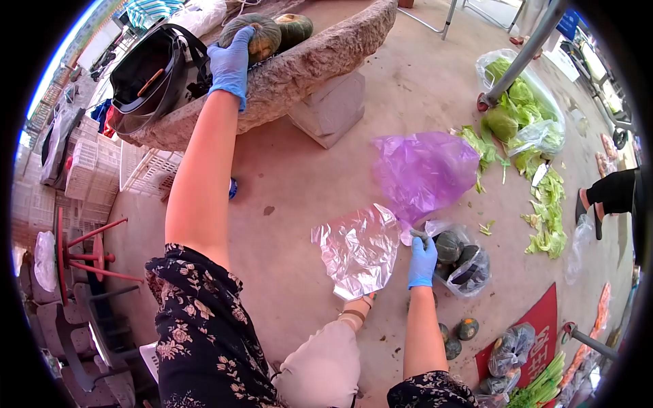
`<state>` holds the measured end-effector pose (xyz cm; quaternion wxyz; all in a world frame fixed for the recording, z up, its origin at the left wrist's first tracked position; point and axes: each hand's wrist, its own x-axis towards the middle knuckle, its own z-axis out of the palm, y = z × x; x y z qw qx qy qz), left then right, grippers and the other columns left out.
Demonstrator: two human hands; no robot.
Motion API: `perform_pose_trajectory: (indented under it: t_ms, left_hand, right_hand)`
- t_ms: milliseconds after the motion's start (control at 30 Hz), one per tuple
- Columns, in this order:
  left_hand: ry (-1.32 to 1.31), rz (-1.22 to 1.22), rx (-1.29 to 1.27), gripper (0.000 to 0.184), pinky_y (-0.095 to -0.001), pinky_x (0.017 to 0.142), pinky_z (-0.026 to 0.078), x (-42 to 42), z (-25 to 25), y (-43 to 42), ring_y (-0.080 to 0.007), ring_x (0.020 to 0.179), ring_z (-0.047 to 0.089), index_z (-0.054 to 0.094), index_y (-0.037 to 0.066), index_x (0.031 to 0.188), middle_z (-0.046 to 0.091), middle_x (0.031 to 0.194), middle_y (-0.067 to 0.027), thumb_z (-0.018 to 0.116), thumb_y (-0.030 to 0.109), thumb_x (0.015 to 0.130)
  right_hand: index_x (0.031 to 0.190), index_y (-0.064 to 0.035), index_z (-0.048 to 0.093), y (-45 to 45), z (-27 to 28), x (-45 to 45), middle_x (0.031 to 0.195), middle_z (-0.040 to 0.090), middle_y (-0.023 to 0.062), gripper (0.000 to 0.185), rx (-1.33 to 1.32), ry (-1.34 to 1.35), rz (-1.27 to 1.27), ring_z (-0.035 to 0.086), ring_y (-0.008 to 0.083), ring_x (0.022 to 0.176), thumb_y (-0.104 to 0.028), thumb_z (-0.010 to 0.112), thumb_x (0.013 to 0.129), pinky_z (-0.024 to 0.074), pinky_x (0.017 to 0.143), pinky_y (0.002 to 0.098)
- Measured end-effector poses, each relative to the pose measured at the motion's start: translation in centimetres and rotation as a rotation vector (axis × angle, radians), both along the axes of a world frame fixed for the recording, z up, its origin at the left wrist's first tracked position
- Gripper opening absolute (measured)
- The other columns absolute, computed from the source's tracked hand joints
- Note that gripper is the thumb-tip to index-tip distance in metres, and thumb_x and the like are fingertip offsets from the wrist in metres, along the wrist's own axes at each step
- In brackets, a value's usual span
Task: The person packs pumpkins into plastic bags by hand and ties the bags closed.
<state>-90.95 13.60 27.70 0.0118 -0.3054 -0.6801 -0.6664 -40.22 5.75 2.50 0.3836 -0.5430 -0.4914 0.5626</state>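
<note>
My left hand (230, 64), in a blue glove, grips a green-grey pumpkin (262, 44) on the stone slab. A second pumpkin (296, 28) lies beside it. My right hand (422, 262), also gloved, is closed at the gathered end of a purple plastic bag (428, 170), which spreads over the ground. A clear plastic bag (360, 251) lies left of that hand, over my foot; whether the fingers also hold it I cannot tell. Touching my right hand's other side is a clear bag holding dark pumpkins (469, 264).
Several small pumpkins (467, 329) lie near my right forearm. Lettuce (520, 109) fills a plastic bag beside a metal pole, with loose leaves (547, 211) on the floor. A black helmet (146, 78) rests on the slab (313, 61). White crates (95, 163) and a red stand (95, 257) are left.
</note>
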Motion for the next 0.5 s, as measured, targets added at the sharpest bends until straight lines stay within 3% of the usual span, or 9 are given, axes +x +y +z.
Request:
perform_pose_trajectory:
  t_ms: [100, 200, 233, 467, 500]
  left_hand:
    - [0.033, 0.191, -0.319, 0.099, -0.0363, 0.094, 0.038, -3.9, -0.7, 0.5, -0.0389, 0.112, 0.049, 0.04, -0.015, 0.12, 0.049, 0.118, -0.0341, 0.056, 0.067, 0.068]
    - [0.296, 0.116, -0.92, 0.089, -0.0382, 0.094, 0.038, -1.6, 1.6, -1.4, -0.0429, 0.111, 0.049, 0.048, -0.014, 0.114, 0.051, 0.113, -0.0353, 0.047, 0.066, 0.076]
    - [0.372, 0.134, -0.908, 0.085, -0.0401, 0.094, 0.038, -1.2, 1.5, -1.7, -0.0456, 0.109, 0.049, 0.052, -0.012, 0.11, 0.053, 0.109, -0.0353, 0.039, 0.066, 0.081]
    - [0.633, 0.458, -0.933, 0.085, -0.0436, 0.09, 0.042, 7.9, 0.3, -3.4, -0.0439, 0.101, 0.055, 0.039, -0.015, 0.121, 0.056, 0.102, -0.0355, 0.039, 0.061, 0.084]
    - [0.773, 0.438, -0.857, 0.086, -0.0448, 0.09, 0.04, 8.6, -0.7, -3.6, -0.0403, 0.104, 0.054, 0.029, -0.018, 0.125, 0.049, 0.117, -0.0316, 0.047, 0.054, 0.081]
  right_hand:
    - [0.1, -0.0005, 0.061, -0.2, 0.6, 0.1, 0.089, 0.059, -0.0016, 0.019, -0.004, 0.032, -0.027, 0.045, 0.0037, 0.071, -0.006, 0.05, 0.085, 0.0362, 0.063, 0.0179]
    - [0.101, 0.0, 0.06, -0.2, 0.8, 0.0, 0.091, 0.059, -0.001, 0.019, -0.045, 0.092, -0.031, 0.047, 0.0045, 0.074, -0.005, 0.05, 0.086, 0.0375, 0.066, 0.0184]
    - [0.101, 0.0002, 0.06, -0.1, 0.7, 0.1, 0.092, 0.059, -0.0003, 0.019, -0.06, 0.097, -0.023, 0.048, 0.0054, 0.077, -0.005, 0.049, 0.086, 0.0388, 0.069, 0.0192]
    - [0.108, 0.0018, 0.056, -0.2, 1.2, 0.9, 0.1, 0.057, 0.0032, 0.024, 0.015, 0.13, 0.051, 0.051, 0.0109, 0.092, -0.005, 0.048, 0.087, 0.0411, 0.084, 0.0258]
    - [0.109, 0.0016, 0.055, -0.2, 1.4, 1.2, 0.1, 0.058, 0.0031, 0.025, 0.023, 0.161, 0.066, 0.051, 0.0107, 0.092, -0.005, 0.048, 0.087, 0.0411, 0.084, 0.0255]
